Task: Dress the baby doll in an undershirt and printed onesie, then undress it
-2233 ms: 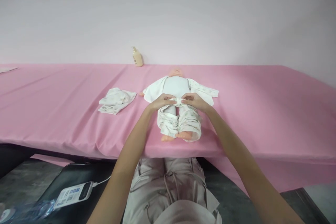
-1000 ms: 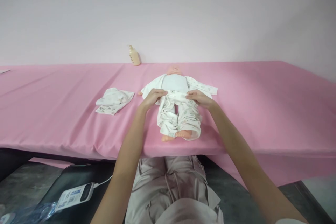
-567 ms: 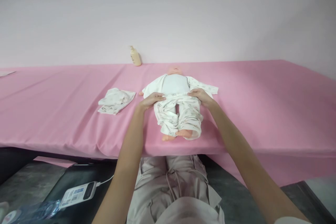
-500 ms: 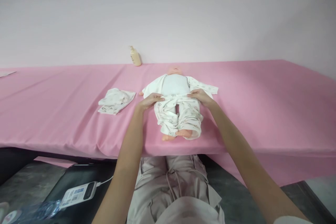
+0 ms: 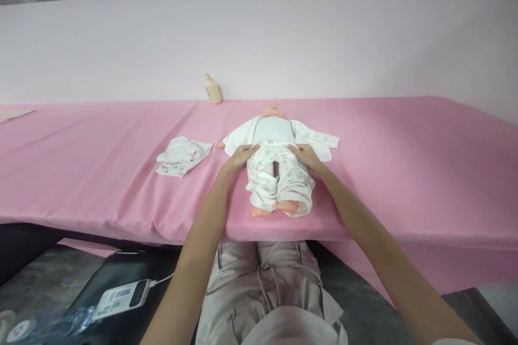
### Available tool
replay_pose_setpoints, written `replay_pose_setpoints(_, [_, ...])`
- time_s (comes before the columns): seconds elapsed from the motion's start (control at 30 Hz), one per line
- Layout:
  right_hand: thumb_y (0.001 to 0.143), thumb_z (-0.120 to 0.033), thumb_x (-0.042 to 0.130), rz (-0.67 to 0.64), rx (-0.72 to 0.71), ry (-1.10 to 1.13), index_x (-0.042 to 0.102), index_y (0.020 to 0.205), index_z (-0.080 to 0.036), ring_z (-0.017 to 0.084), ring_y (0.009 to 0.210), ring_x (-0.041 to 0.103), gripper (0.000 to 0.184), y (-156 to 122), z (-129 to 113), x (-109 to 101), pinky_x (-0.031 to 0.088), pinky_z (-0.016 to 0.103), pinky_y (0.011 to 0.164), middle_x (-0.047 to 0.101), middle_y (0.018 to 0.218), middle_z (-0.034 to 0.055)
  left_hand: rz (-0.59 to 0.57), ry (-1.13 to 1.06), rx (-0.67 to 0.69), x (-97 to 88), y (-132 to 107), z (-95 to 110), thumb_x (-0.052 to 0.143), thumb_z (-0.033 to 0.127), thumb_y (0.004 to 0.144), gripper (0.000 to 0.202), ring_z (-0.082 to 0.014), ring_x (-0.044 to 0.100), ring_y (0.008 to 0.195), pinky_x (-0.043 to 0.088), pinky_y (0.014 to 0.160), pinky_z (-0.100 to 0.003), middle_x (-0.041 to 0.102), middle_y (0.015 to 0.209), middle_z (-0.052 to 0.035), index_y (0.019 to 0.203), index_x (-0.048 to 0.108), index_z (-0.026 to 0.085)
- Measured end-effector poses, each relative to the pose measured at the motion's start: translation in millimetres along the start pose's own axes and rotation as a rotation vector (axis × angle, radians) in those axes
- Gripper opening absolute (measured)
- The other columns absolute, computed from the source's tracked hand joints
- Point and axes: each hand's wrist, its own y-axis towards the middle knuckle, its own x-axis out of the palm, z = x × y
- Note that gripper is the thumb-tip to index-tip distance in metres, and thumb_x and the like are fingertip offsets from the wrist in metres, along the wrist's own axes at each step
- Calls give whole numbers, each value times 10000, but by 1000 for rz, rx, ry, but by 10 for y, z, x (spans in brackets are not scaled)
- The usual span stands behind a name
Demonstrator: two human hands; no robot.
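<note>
A baby doll (image 5: 274,130) lies on its back, head away from me, on the pink-covered table. White printed baby pants (image 5: 264,168) are on its legs, with the waistband at the belly and the bare feet poking out of the bunched leg ends. My left hand (image 5: 243,155) grips the waistband at its left side, thumb on top. On the opposite side my right hand (image 5: 306,155) holds the same waistband, its other fingers partly hidden. A white jacket (image 5: 242,135) is spread open around the doll's torso, its sleeve on the right stretched outward.
Left of the doll lies a folded white cloth (image 5: 183,156). A cream pump bottle (image 5: 212,89) stands at the back against the wall. Below the pink tablecloth (image 5: 396,172), a black stool (image 5: 133,267) bears a white device (image 5: 121,299) with a cable and a plastic bottle (image 5: 56,324).
The waistband has moved slightly up the doll's belly and lies flatter and straighter. My hands have shifted round to its sides. The view has tilted up a little.
</note>
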Motion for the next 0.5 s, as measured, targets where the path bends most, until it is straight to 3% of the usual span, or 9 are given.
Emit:
replay_pose_setpoints(0.13, [680, -515, 657, -64, 171, 463, 497, 627, -198, 125, 569, 458, 359, 7, 12, 7, 382, 255, 553, 498, 573, -23, -22, -396, 7, 100, -34, 31, 755, 367, 652, 286, -134, 590, 644, 438, 630, -256, 640, 691, -13, 760, 614, 142])
replay_pose_setpoints(0.23, [718, -503, 609, -144, 249, 732, 611, 798, -193, 205, 713, 588, 321, -10, -40, 10, 479, 316, 652, 628, 687, 40, -22, -545, 73, 172, -49, 92, 740, 328, 664, 321, -189, 642, 788, 475, 760, -301, 681, 795, -45, 898, 630, 139])
replay_pose_setpoints(0.33, [778, -514, 533, -177, 258, 824, 658, 901, -196, 247, 836, 629, 363, -64, -129, 12, 512, 368, 741, 677, 758, 65, -19, -568, 100, 203, -56, 142, 729, 345, 672, 339, -214, 647, 866, 473, 820, -317, 685, 817, -48, 924, 625, 144])
replay_pose_setpoints(0.5, [780, -519, 564, -53, 216, 722, 680, 931, -221, 251, 939, 634, 354, -75, -142, -9, 521, 365, 816, 699, 794, 43, 12, -446, 93, 203, -29, 115, 753, 386, 646, 314, -196, 647, 816, 465, 734, -274, 650, 706, -9, 795, 600, 156])
